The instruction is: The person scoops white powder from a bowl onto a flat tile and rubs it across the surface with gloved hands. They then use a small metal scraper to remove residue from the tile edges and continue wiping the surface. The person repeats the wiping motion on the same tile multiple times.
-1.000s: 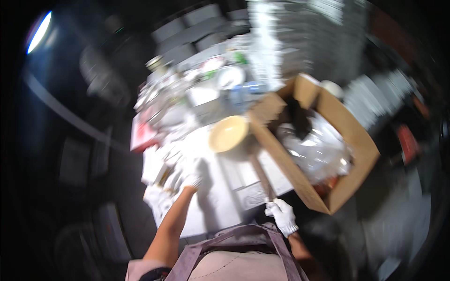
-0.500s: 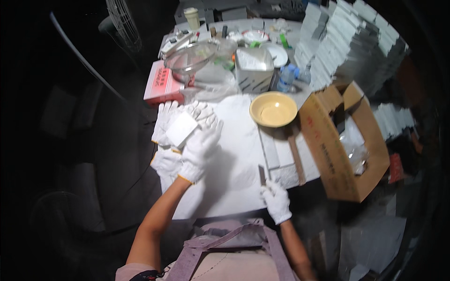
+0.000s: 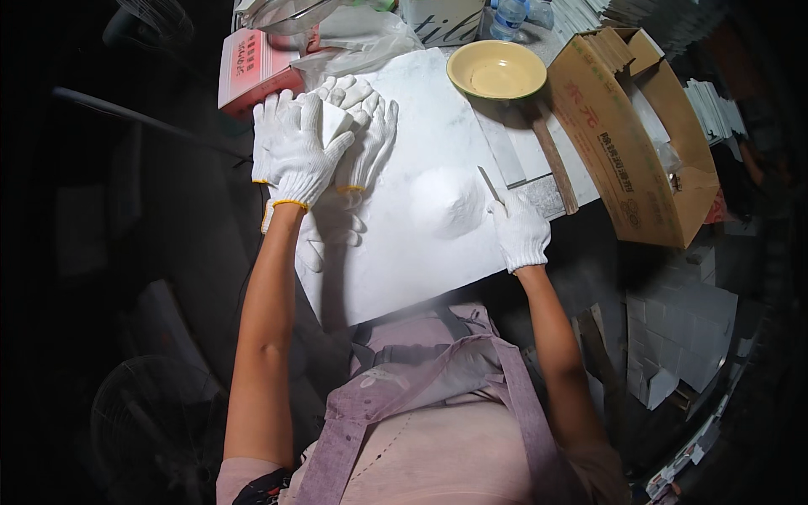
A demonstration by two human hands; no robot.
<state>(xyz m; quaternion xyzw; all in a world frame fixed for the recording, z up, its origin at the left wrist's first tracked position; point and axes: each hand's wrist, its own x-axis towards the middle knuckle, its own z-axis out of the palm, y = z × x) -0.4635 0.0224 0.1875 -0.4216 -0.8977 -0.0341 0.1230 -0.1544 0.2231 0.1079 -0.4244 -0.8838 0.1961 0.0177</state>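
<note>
My left hand [image 3: 296,156], in a white knit glove, is over a pile of white gloves [image 3: 368,147]. Its thumb and fingers are round a small flat white block [image 3: 334,124], which the hand partly hides. In my gloved right hand [image 3: 519,229], near the table's front right, is a thin, narrow flat blade [image 3: 488,183], gripped and pointing up and away. A low heap of white powder [image 3: 450,202] lies just left of the blade on the white work surface [image 3: 396,261].
A yellow bowl [image 3: 497,69] stands at the far right of the surface, by a wooden strip [image 3: 553,160]. An open cardboard box [image 3: 619,147] is beyond the right edge. At the far left are a red-and-white box [image 3: 257,67] and clear plastic bags [image 3: 362,38].
My view has tilted down toward the table's near side. My left hand has shifted from the block's right side to over it. The right hand still grips the blade, now by the powder heap.
</note>
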